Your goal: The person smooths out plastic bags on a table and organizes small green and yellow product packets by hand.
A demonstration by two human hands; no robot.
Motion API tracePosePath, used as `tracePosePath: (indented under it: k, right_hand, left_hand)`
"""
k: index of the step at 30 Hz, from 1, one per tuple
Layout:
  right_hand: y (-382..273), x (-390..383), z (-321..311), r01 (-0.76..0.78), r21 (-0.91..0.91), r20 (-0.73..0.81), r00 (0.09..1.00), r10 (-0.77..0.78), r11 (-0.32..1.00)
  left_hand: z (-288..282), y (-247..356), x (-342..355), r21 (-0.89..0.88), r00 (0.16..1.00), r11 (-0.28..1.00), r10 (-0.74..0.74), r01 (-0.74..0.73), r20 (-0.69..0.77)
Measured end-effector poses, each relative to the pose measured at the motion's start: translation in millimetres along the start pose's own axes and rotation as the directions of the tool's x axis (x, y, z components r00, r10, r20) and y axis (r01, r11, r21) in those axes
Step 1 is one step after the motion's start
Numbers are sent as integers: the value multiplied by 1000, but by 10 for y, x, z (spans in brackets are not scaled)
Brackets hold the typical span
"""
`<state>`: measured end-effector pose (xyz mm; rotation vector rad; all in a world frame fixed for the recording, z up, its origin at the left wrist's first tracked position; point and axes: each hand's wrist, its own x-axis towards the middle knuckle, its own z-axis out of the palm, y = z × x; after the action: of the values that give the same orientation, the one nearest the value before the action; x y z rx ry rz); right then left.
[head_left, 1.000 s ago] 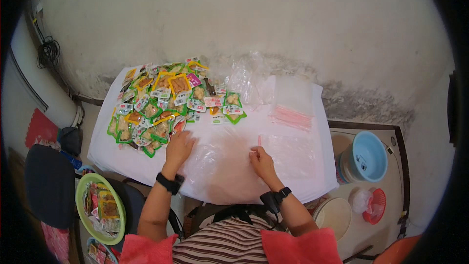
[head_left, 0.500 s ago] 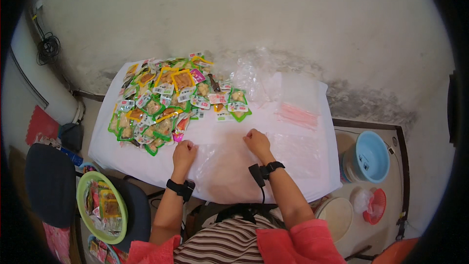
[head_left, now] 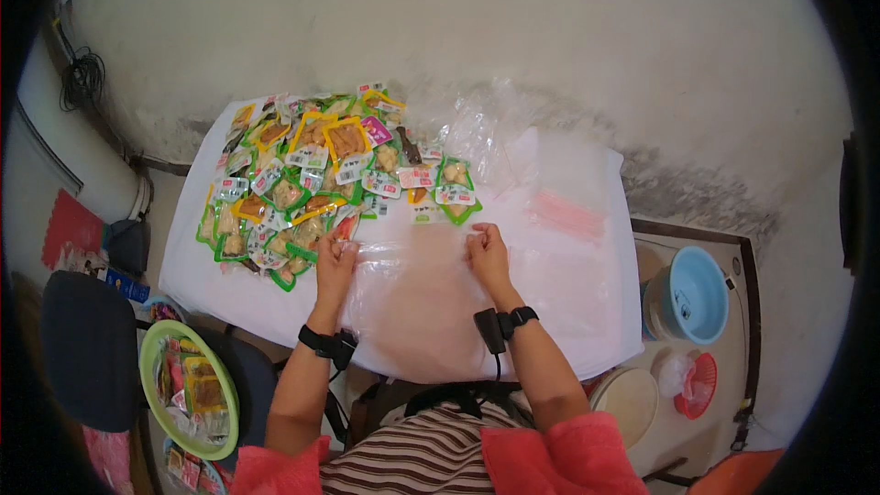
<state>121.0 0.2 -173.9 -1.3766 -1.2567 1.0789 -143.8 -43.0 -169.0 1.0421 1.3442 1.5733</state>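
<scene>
the left hand [head_left: 336, 261] and right hand [head_left: 487, 255] both have fingers curled in, looks like each is pinching an upper edge of a clear plastic bag [head_left: 403, 312], probably so the thin film lies flat. that bag's on the white-covered counter [head_left: 614, 312], between the hands. sealed snack pouches [head_left: 284, 191] are heaped just beyond the left hand, i guess for easy reach. pink-edged bags [head_left: 568, 211] lie past the right, crumpled clear plastic [head_left: 477, 137] at the back. green basin [head_left: 233, 408] with more packets sits on a chair [head_left: 84, 348].
</scene>
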Motion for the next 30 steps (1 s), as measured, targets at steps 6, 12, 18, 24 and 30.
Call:
tracePosePath:
  k: [6, 12, 18, 24, 30]
  right_hand:
    - [280, 0, -73, 29, 71, -42, 999, -26, 997]
    - [-98, -50, 175, -4, 314, -175, 983, 62, 949]
    - [-8, -236, 33, 89, -326, -36, 994, -107, 941]
    - [-37, -677, 56, 183, -458, 57, 983, -177, 870]
    - [-25, -619, -70, 195, -483, 77, 981, -181, 853]
  left_hand:
    - [-215, -54, -544, 24, 965, 966, -260, 259, 35]
    - [-160, 16, -807, 116, 945, 940, -325, 320, 32]
    - [-161, -56, -734, 23, 967, 968, -248, 250, -61]
    - [-95, -10, -832, 34, 982, 991, -123, 129, -144]
    - [-133, 176, -866, 708, 978, 676, 170, -207, 124]
